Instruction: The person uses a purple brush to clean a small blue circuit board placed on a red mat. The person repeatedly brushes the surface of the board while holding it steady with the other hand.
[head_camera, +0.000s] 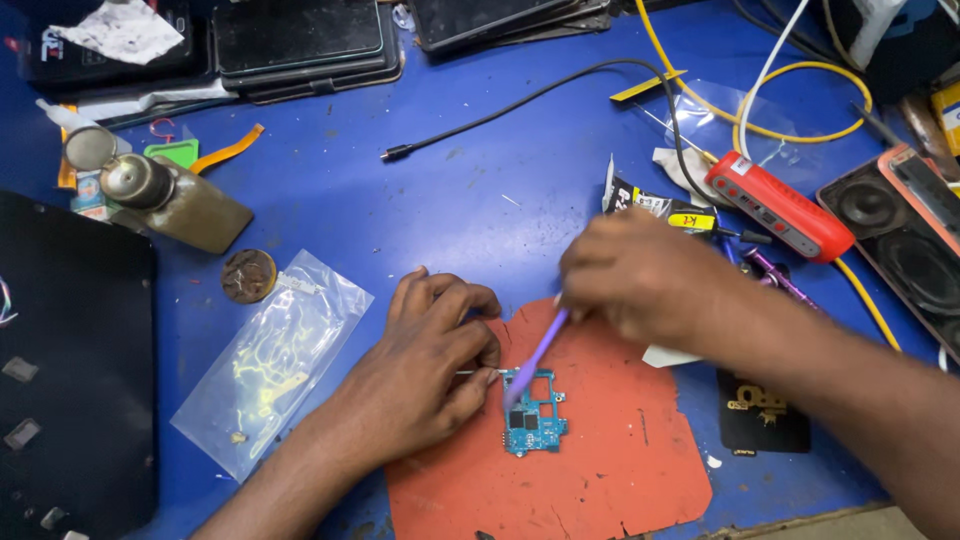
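Observation:
A small blue circuit board lies on an orange-red mat near the table's front edge. My left hand rests on the mat's left edge, its fingers pinching thin metal tweezers against the board's upper left corner. My right hand hovers above and to the right of the board and grips a purple brush-like tool whose tip touches the board's top edge.
A clear plastic bag lies left of my left hand, with a brown bottle behind it. A red-orange tool, a speaker, yellow cable and a black cable sit at the back right. Dark phones line the far edge.

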